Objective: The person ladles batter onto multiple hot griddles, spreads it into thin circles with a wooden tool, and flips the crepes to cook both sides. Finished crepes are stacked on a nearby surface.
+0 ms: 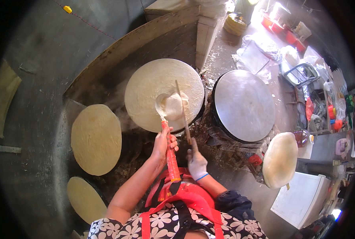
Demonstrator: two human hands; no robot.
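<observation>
Bare, my left hand (163,143) is wrapped round the red handle of a ladle (171,157). The ladle's round head rests at the pale batter (172,106), a thick lump near the middle of a round griddle (145,79) that is coated with a thin layer of the same batter. In a whitish glove, my right hand (196,162) grips a long, thin wooden spreader (184,113). Its blade stands beside the lump, on the right. Whether the blade touches the griddle I cannot tell.
A bare grey griddle (245,105) stands to the right. Batter-coated round griddles (96,139) (86,199) lie to the left, and another pale disc (280,159) to the right. A curved board (133,36) walls the back. A white cabinet (299,199) and cluttered shelves (325,95) fill the right.
</observation>
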